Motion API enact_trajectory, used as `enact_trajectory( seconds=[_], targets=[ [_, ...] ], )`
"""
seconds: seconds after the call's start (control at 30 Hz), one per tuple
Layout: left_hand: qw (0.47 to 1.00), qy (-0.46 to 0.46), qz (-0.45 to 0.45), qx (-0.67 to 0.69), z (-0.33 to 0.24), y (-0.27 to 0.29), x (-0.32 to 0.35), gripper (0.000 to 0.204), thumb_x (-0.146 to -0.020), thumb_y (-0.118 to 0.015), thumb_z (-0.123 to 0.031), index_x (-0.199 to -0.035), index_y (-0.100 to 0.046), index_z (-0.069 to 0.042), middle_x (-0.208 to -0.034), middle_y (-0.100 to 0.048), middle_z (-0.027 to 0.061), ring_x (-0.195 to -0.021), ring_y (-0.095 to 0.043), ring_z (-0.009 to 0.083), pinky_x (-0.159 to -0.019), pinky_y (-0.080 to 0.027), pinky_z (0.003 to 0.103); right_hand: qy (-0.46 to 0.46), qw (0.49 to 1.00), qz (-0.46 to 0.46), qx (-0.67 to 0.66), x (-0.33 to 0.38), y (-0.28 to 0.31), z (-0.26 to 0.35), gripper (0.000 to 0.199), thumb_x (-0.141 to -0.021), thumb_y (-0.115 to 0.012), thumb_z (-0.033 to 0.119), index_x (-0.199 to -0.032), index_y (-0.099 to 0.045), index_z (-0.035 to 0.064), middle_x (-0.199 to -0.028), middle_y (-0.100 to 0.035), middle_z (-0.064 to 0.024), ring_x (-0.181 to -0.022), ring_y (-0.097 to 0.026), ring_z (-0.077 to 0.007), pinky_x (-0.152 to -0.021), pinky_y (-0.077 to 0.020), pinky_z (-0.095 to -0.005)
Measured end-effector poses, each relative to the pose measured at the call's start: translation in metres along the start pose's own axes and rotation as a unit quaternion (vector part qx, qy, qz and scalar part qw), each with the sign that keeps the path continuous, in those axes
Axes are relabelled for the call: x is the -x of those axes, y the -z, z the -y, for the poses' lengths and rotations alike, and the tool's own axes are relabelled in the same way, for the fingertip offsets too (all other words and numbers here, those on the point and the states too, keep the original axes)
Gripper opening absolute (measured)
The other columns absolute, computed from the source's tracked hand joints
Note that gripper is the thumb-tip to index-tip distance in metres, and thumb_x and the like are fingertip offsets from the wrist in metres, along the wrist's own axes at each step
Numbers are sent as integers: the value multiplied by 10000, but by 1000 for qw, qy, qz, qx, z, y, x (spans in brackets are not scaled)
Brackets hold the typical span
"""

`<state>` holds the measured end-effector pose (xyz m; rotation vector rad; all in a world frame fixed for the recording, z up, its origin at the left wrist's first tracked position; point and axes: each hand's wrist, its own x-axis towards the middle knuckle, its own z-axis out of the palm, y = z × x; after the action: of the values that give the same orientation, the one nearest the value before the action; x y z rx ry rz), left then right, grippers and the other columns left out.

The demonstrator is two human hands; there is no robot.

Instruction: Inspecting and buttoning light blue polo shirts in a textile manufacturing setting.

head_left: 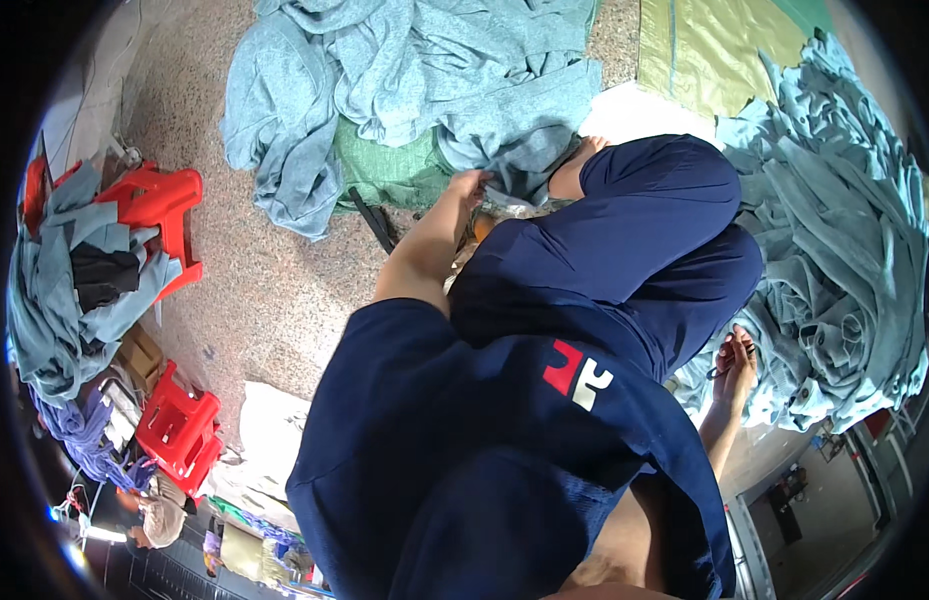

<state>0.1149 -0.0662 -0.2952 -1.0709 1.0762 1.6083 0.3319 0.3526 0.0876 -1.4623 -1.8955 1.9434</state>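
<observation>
on the speckled floor, teal cloth heaps point(424, 80), red stools point(159, 200), navy-clad legs point(624, 240) hiding hands

Two hands are seen: the left hand point(471, 184) laid on the blue-grey cloth and the right hand point(736, 358) closed on one small pair of scissors point(729, 362). Three heaps of blue-grey cloth are counted: one ahead point(404, 80), one at the right point(844, 250) and one at the left point(59, 300). Two red plastic stools point(159, 200) point(179, 425) and one green sack point(384, 170) are noted.
</observation>
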Motion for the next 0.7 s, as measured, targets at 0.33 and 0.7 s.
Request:
enact_trajectory(
  seconds=[0.33, 0.7],
  targets=[
    [931, -291, 218, 23, -53, -64, 200, 266, -769, -706, -35, -1022, -631, -9, -1015, -668, 64, -973, -611, 172, -895, -436, 326, 236, 953, 146, 121, 26, -176, 51, 171, -892, -558, -2, -1048, -624, 24, -815, -570, -5, -710, -512, -64, -636, -412, -192],
    [856, -350, 345, 158, -89, -105, 333, 177, -899, -605, -109, -1041, -630, -7, -1002, -667, 100, -955, -634, 186, -911, -485, 380, 379, 847, 341, 150, 33, -313, 50, 399, -696, -708, -19, -1065, -561, 19, -1070, -539, -103, -976, -579, -226, -853, -465, -313]
  ],
)
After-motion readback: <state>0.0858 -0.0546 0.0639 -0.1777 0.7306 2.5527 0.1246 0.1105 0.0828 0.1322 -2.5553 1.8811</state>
